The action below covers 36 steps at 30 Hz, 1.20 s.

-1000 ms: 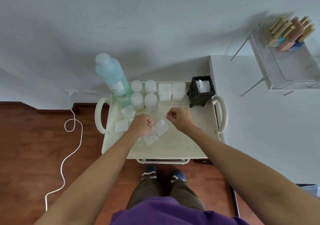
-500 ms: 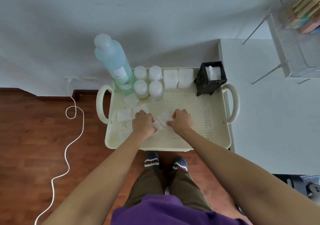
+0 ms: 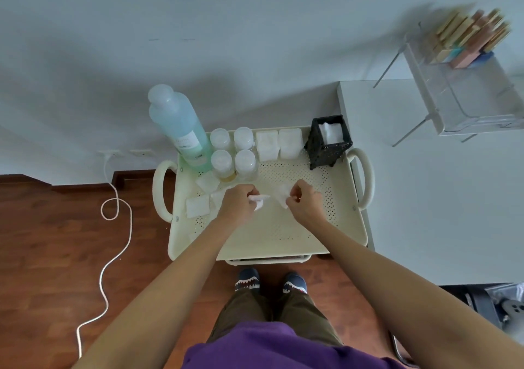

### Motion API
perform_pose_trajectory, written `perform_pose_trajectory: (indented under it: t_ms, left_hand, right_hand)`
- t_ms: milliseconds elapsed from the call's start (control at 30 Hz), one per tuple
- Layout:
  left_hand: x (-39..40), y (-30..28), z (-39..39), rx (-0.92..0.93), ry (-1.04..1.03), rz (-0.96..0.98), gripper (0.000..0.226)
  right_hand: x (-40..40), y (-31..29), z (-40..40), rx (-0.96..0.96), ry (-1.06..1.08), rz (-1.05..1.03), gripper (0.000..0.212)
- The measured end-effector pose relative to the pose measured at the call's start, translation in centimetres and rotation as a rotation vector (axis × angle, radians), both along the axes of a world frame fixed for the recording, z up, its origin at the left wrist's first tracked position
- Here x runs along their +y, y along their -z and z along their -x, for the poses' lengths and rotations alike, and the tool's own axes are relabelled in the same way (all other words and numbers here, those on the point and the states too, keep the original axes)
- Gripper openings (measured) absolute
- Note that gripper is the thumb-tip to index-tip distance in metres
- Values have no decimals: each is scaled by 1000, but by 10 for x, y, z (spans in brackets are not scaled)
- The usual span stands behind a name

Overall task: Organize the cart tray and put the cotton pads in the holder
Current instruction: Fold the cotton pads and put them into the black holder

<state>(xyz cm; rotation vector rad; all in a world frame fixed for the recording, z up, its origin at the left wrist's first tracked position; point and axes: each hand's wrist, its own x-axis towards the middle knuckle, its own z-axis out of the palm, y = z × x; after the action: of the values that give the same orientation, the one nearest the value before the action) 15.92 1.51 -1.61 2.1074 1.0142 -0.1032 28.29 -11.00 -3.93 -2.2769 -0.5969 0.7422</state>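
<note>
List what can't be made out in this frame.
- Head view, pad count in the left hand: fingers cover them.
- Pads under the left hand: hidden by the hand.
- How full the holder is: its dark walls hide all but the top pad.
- Bottle label: too small to read.

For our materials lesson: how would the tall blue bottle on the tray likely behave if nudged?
The tall blue bottle looks apt to tip: it is tall and narrow-based. It seems mostly full of liquid, so probably heavy. The small jars close beside it might get knocked.
</note>
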Motion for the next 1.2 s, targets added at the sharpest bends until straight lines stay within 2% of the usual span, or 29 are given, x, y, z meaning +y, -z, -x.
perform_pose_trajectory:
  t_ms: [167,333,400,467,667,833,1200]
  left_hand:
    - [5,-34,-27,-137,54,-78,33]
    - [8,-68,-65,-242,24,-5,38]
    - [7,-78,-82,-296,28,-37,40]
    - [5,-87,-100,-343,41,-51,37]
    - [-5,-100,-150,-461,28,76,16]
    - [-11,-85,-181,-461,-31,141,6]
    - [-15,-56,-187,-344,60,-153,16]
  right_hand:
    - [-10,-31,-20,-82,100,-180,15]
    - [-18,-65,-50,-115,203,-292,20]
    - [-23,-78,-63,-138,258,-319,21]
    - [-27,-89,-77,-144,337,-381,24]
    - [-41,-109,-117,-150,497,-464,29]
    - [-49,-112,-139,-78,555,-484,20]
    - [-34,-102,-151,-66,413,-414,18]
